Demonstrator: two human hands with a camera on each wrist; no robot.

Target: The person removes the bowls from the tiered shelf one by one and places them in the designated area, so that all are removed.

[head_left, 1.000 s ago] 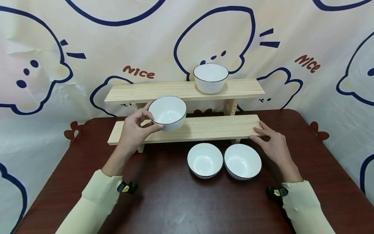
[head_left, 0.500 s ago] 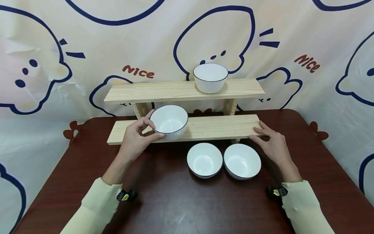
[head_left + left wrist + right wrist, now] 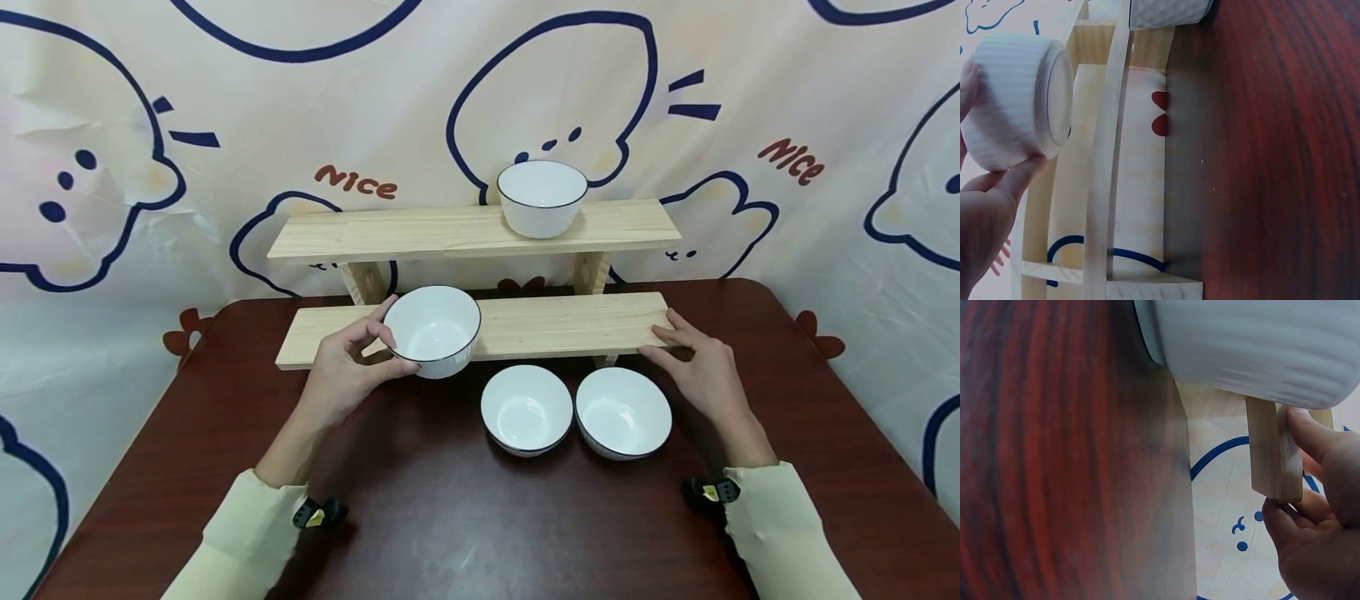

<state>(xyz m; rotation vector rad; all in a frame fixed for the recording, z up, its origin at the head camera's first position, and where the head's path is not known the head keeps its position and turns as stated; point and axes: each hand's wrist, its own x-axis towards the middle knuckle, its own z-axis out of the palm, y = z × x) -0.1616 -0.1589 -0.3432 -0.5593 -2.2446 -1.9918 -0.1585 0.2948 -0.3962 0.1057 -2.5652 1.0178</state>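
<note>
In the head view, the left hand (image 3: 345, 358) pinches a white bowl (image 3: 432, 332) near the front edge of the lower shelf (image 3: 570, 325). The left wrist view shows it above the tabletop (image 3: 1279, 156); in the right wrist's, the right hand (image 3: 1317, 540) grips the lower shelf's end.

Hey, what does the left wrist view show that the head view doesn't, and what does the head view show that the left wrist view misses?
Only the left wrist view shows the base of the held bowl.

Only the head view shows that bowl's inside, the upper bowl, and the right hand gripping the lower board at its end.

Both show the left hand holding its bowl, the rack, the table and at least part of a front bowl standing there.
</note>
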